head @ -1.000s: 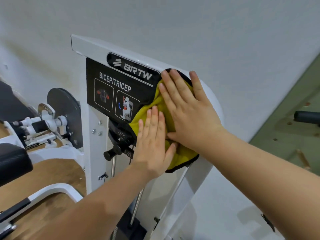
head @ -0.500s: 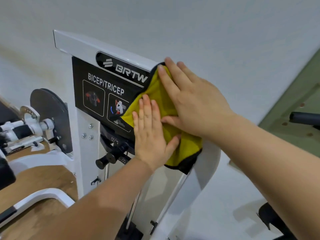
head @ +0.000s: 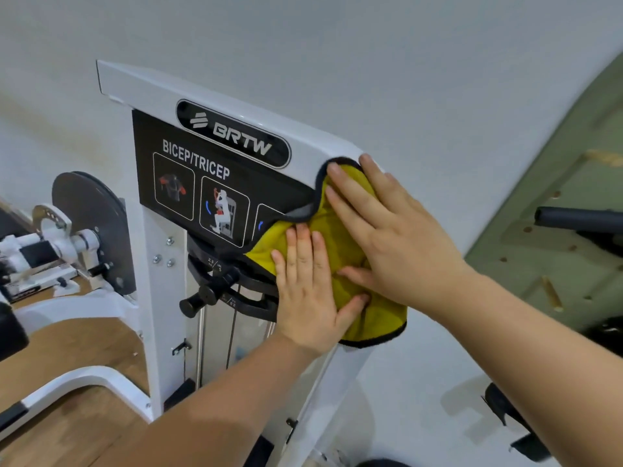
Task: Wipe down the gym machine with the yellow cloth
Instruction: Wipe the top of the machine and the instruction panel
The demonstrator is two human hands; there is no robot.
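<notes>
White wall [head: 421, 62] behind white metal gym machine [head: 151, 315] with black BICEP/TRICEP placard [head: 188, 170]. Yellow black-edged cloth [head: 377, 320] spread over placard's right end and frame corner. Left hand [head: 305, 291] and right hand [head: 391, 244] lie flat on cloth, fingers straight, pressing, not gripping.

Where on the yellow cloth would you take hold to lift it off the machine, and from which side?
Pinch the black-trimmed lower edge of the yellow cloth from below: it droops uncovered under the left hand and right hand, which press flat on the rest.
</notes>
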